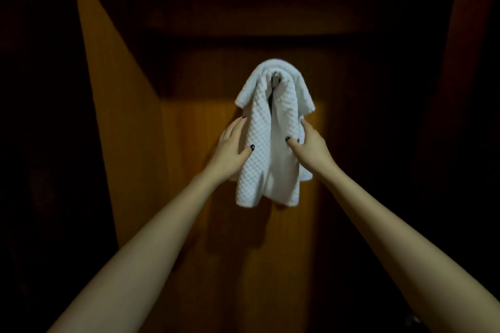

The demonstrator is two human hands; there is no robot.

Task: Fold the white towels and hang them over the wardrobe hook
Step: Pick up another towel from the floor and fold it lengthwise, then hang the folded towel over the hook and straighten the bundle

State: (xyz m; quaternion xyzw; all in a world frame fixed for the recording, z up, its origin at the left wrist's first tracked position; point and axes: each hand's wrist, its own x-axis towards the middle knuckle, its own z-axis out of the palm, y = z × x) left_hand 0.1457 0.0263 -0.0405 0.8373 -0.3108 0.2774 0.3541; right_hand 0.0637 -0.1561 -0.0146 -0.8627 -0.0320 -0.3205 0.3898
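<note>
The wardrobe's wooden back panel (189, 184) stands in deep shadow, lit only in a warm patch around the work. Against it hangs the white waffle-weave towel (259, 127), draped over the metal hook (275, 77) so that two lobes fall side by side with a dark slit between them. The left hand (232, 146) holds the towel's left edge, thumb on the front and fingers fairly straight up along the outside; the right hand (309, 143) takes the right edge the same way, thumb on the front, forefinger raised, the other fingers hidden behind the cloth. To my eye the danger is a lopsided tug: the towel sits on a single small hook, so pulling harder on one side could slide it round and drop it off, and the right lobe already looks bunched higher. The towel's long axis runs straight up and down, folded crown at the hook, loose ends pointing at the floor.
</note>
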